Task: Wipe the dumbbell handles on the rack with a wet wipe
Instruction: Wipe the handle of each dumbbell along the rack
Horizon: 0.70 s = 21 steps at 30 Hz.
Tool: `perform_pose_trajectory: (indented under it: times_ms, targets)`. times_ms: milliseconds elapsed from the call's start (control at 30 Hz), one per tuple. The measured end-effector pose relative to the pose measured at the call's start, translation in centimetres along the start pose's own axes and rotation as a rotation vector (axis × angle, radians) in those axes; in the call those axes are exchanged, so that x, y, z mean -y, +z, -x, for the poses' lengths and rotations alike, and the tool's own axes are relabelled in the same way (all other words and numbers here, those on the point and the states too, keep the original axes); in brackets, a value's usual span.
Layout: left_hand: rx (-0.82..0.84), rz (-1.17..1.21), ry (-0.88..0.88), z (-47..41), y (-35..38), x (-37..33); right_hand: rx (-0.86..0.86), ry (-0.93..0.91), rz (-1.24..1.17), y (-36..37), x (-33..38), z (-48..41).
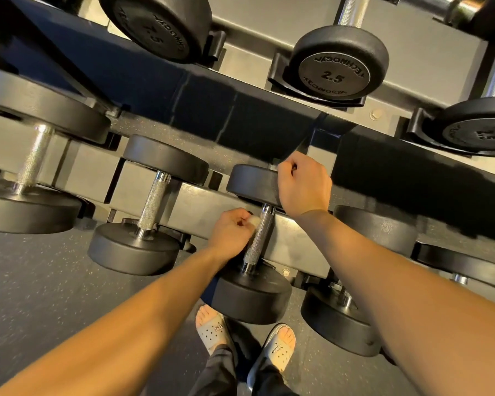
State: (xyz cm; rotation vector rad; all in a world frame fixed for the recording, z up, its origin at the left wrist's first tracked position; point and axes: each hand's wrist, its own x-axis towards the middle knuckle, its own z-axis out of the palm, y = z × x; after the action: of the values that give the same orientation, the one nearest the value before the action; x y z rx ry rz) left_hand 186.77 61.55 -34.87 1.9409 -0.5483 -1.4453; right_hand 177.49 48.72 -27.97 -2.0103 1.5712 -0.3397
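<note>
A black dumbbell with a knurled steel handle (259, 237) lies on the lower shelf of the grey rack (197, 204), in the middle of the view. My left hand (232, 234) grips a small white wet wipe (253, 222) and presses it against the left side of that handle near its upper end. My right hand (303, 185) curls over the dumbbell's far head (252, 181), its fingers hidden behind the head's edge. Two more dumbbells with bare steel handles (153, 202) lie to the left on the same shelf.
Another dumbbell (343, 318) sits just right of the one I touch, partly behind my right forearm. The upper shelf holds dumbbells marked 2.5 (337, 64) and 7.5 (155, 27). My feet in grey sandals (212, 330) stand on dark speckled floor below the rack.
</note>
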Motion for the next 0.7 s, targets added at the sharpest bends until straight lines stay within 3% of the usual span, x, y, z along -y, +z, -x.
perform_pose_trajectory:
  times_ms: [200,367,500,633,700]
  targets:
    - [0.195,-0.682,0.057,1.2,-1.1,0.5,0.001,0.010,0.002,0.0,0.1,0.0]
    - [0.265,-0.834,0.069,2.0,-2.0,0.0,-0.026,0.009,-0.012,0.1,0.1,0.1]
    - [0.321,-0.684,0.051,3.6,-3.7,-0.1,-0.005,0.001,0.022,-0.1,0.4,0.2]
    - [0.031,-0.381,0.014,4.8,-6.2,-0.7,-0.003,-0.048,0.092,-0.7,1.8,1.0]
    - [-0.105,-0.158,-0.037,5.4,-7.6,-1.1,-0.059,-0.260,0.134,-0.7,3.6,2.8]
